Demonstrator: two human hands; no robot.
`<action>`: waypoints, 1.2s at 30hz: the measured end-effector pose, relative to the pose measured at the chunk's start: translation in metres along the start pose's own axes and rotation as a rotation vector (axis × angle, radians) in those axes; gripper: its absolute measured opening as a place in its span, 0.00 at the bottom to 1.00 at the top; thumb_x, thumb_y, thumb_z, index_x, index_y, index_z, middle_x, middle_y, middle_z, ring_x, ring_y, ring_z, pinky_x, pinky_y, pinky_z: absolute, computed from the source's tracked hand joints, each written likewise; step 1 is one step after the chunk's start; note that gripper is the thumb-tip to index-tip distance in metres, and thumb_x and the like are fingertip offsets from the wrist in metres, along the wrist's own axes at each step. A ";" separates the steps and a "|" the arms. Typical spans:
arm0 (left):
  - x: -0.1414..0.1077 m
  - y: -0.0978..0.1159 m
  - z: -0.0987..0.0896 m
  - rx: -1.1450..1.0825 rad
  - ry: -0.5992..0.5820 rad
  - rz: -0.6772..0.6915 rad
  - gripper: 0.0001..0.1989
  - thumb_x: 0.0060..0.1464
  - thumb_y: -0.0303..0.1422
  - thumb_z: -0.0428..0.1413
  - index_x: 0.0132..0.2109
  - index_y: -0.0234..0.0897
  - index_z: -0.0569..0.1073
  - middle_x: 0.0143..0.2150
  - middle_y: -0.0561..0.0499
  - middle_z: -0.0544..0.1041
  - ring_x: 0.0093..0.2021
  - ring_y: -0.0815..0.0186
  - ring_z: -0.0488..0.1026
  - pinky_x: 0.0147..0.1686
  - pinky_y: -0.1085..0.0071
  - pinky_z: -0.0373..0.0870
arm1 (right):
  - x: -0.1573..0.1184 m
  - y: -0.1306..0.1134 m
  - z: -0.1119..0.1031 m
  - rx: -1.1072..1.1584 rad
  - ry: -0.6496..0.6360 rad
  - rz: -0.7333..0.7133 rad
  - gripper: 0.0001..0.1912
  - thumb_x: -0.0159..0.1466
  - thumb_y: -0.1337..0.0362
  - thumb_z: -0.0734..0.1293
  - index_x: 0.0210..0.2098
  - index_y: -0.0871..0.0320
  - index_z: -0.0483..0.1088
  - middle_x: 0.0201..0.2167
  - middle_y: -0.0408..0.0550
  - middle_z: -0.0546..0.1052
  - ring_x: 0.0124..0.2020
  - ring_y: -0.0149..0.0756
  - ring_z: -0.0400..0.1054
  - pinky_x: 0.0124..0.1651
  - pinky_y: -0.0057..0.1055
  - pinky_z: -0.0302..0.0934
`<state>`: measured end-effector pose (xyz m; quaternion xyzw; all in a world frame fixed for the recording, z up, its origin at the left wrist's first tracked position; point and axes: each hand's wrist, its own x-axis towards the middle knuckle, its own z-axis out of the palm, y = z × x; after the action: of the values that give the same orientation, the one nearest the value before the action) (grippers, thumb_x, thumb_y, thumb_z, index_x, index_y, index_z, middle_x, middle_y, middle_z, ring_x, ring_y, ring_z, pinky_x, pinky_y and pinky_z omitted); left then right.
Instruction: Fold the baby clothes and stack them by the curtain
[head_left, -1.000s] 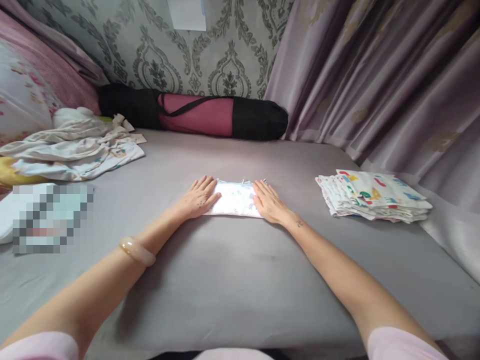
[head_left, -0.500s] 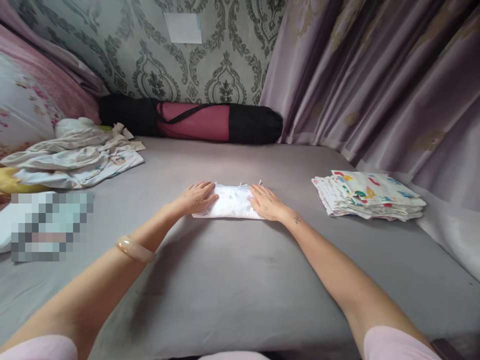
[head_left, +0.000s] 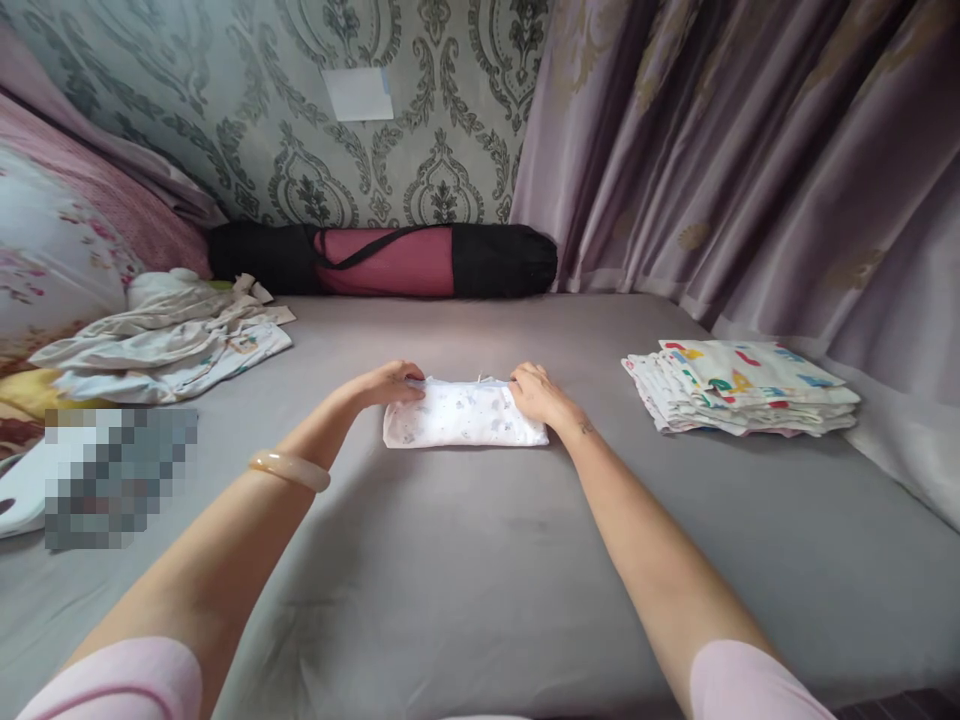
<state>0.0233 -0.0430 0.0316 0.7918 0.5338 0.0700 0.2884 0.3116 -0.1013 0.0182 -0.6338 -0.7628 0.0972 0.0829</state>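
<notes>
A folded white cloth (head_left: 466,415) with a small pale print lies flat on the grey bed sheet (head_left: 480,560), with little ties at its far edge. At its far left corner, my left hand (head_left: 394,382) has its fingers curled over the edge and its thumb on top. My right hand (head_left: 536,392) grips the far right corner in the same way, fingers bent. A cream bangle (head_left: 289,470) sits on my left forearm.
On the right is a stack of folded printed cloths (head_left: 742,388). Crumpled clothes (head_left: 180,335) lie at the left, near a blurred-out item (head_left: 120,478). A black and pink long bag (head_left: 386,260) rests along the wall, beside purple curtains (head_left: 675,150).
My hands have gone from lying flat on the cloth to curling round its far corners. More of the cloth's top now shows. The view has tilted up slightly.
</notes>
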 end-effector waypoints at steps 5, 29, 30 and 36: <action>0.008 -0.006 -0.003 -0.077 -0.021 -0.068 0.24 0.38 0.45 0.57 0.44 0.38 0.77 0.45 0.46 0.80 0.46 0.55 0.76 0.43 0.69 0.71 | 0.001 0.001 -0.005 0.075 -0.026 0.023 0.15 0.69 0.66 0.56 0.48 0.57 0.71 0.54 0.56 0.71 0.56 0.44 0.65 0.56 0.36 0.58; -0.019 0.010 -0.010 -0.426 0.231 0.072 0.16 0.41 0.41 0.61 0.35 0.34 0.75 0.29 0.53 0.74 0.31 0.66 0.70 0.29 0.72 0.64 | 0.016 0.017 -0.017 0.358 0.084 0.042 0.12 0.59 0.60 0.66 0.40 0.57 0.75 0.35 0.47 0.78 0.34 0.36 0.71 0.35 0.28 0.62; -0.021 0.013 -0.015 -0.439 0.276 0.115 0.16 0.42 0.41 0.60 0.36 0.34 0.75 0.29 0.53 0.74 0.30 0.67 0.69 0.29 0.72 0.63 | 0.016 0.015 -0.024 0.392 0.138 0.016 0.12 0.59 0.60 0.66 0.40 0.57 0.75 0.33 0.45 0.78 0.32 0.36 0.70 0.33 0.28 0.62; -0.042 0.031 -0.037 -0.276 0.737 0.377 0.10 0.54 0.34 0.55 0.41 0.33 0.73 0.37 0.49 0.77 0.39 0.65 0.70 0.41 0.70 0.66 | -0.002 0.009 -0.069 0.547 0.442 -0.215 0.15 0.61 0.54 0.66 0.44 0.53 0.75 0.40 0.48 0.78 0.35 0.37 0.71 0.38 0.33 0.63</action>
<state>0.0147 -0.0739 0.0869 0.7514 0.4330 0.4702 0.1640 0.3377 -0.0988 0.0823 -0.5103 -0.7344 0.1490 0.4219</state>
